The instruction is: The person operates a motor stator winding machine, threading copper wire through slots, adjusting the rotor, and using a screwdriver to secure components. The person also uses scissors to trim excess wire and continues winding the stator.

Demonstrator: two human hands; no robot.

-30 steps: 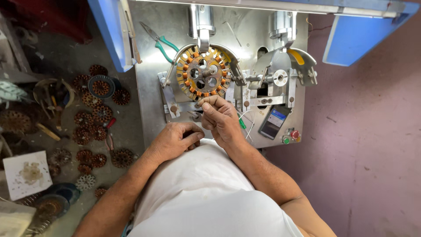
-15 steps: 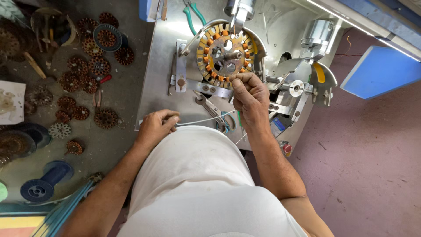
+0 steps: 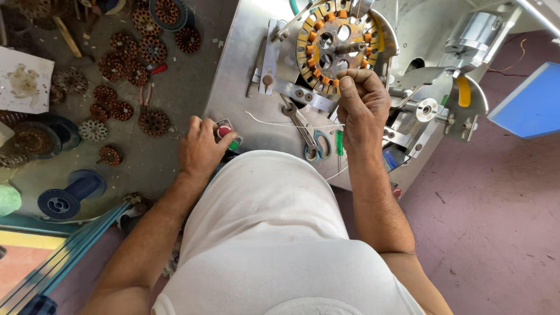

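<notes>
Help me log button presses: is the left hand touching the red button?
Touching: the head view shows the left hand with its thumb on the red button.

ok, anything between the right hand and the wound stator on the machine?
Nothing visible. The right hand is closed as if pinching something, right at the lower edge of the stator, with no tool between them. The wrench and scissors lie lower on the metal plate. The left hand rests at the buttons.
</notes>
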